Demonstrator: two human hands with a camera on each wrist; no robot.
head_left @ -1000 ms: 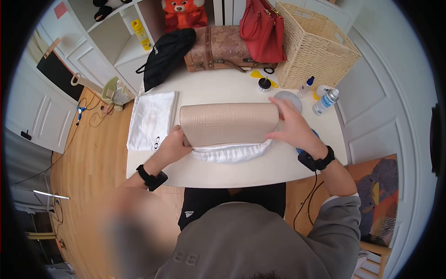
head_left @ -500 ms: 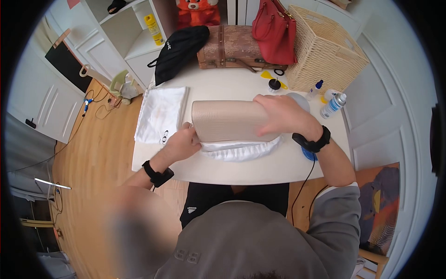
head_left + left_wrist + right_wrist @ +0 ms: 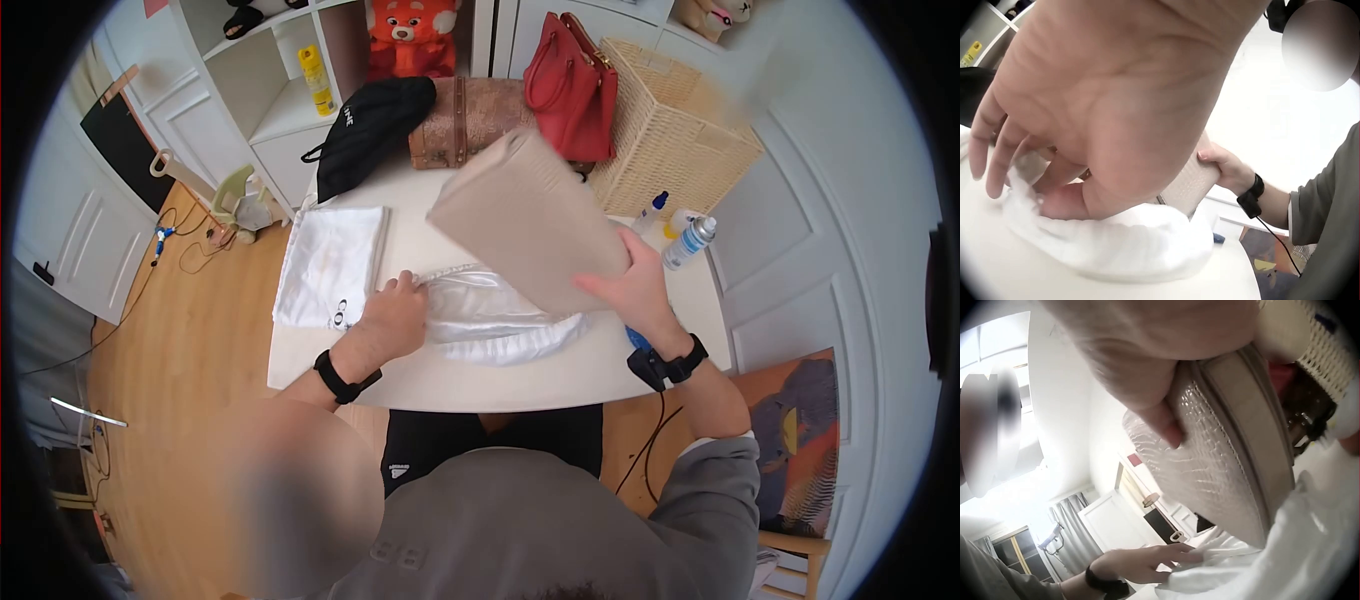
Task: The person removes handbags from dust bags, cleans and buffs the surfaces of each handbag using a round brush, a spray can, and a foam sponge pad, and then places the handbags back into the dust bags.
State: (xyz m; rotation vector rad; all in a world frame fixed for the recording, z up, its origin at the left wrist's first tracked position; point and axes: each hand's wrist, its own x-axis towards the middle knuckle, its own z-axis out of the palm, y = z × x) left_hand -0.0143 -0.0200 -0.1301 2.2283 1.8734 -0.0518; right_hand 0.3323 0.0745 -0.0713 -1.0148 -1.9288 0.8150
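A beige handbag [image 3: 525, 220] with a crocodile-textured surface is tilted above the table [image 3: 480, 385], its left end raised. My right hand [image 3: 640, 285] grips it by its right end, the thumb [image 3: 1163, 422] pressed on the textured face in the right wrist view. Below lies a white satin dust bag [image 3: 465, 310] with a gathered edge, its mouth spread. My left hand [image 3: 392, 318] pinches the dust bag's left edge between thumb and fingers, as the left wrist view also shows. The handbag's lower corner overlaps the dust bag in the head view.
Left on the table lies a folded white cloth bag [image 3: 335, 262] with black letters. Behind are a black bag [image 3: 375, 130], a brown trunk [image 3: 440, 125], a red handbag [image 3: 570, 95] and a wicker basket [image 3: 660, 150]. A spray can [image 3: 690, 243] and small bottles stand at right.
My right hand has lifted the beige handbag off the dust bag and tilted it, left end up. My left hand has stayed at the dust bag's left edge, and the satin now shows.
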